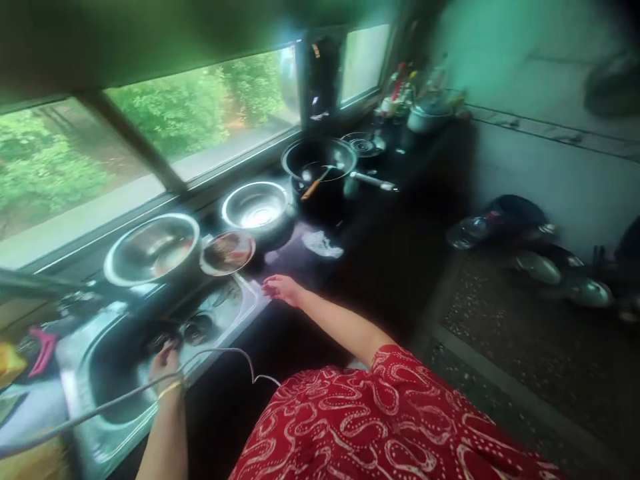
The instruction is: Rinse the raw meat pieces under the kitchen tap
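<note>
My left hand [166, 365] is over the steel sink [150, 427], its fingers closed at a dark, blurred item; what they hold cannot be made out. A small round metal vessel [199, 329] sits in the sink just beyond that hand. At the right end of the sink, my right hand [283, 289] hovers by the rim, fingers apart with nothing in them. Nearest to it is a shallow steel plate [227, 253] with reddish bits on it. Behind the sink stand a large steel basin [153, 250] and a smaller shiny steel bowl [256, 205].
A black wok [320, 160] with a wooden-handled utensil [316, 184] sits farther along the counter. A crumpled white cloth [324, 244] lies before it. A pale cable [220, 351] crosses in front of the sink. Pans [539, 267] lie at right; a pink-handled item [44, 350] is left.
</note>
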A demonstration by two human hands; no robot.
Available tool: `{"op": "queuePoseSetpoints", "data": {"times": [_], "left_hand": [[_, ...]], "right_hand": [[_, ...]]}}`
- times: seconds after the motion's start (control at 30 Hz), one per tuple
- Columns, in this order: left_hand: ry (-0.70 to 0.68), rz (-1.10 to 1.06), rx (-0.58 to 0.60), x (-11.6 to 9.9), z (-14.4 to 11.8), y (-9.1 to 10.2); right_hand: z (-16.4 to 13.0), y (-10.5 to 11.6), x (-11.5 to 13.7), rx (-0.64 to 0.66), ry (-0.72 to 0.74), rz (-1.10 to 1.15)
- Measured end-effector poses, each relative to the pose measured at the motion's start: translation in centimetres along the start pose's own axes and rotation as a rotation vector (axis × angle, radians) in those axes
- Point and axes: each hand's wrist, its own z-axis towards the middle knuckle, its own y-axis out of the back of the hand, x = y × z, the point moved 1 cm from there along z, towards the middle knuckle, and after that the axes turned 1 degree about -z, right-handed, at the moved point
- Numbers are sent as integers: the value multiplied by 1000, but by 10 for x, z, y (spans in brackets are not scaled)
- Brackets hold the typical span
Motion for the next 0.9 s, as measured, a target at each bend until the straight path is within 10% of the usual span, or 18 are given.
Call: {"op": "queuePoseSetpoints", "data": {"times": [0.17,0.43,0.73,0.9], "left_hand": [[130,-318,216,-80,-131,-71],[169,-461,984,-240,-325,-302],[251,-450,1207,-301,-370,-500],[341,-333,1214,-320,-366,-577]], "right_hand": [[-82,199,47,-250,82,497],[-97,412,103,-581,207,753],[17,583,161,-811,186,622],[82,643,181,-766,154,594]]}}
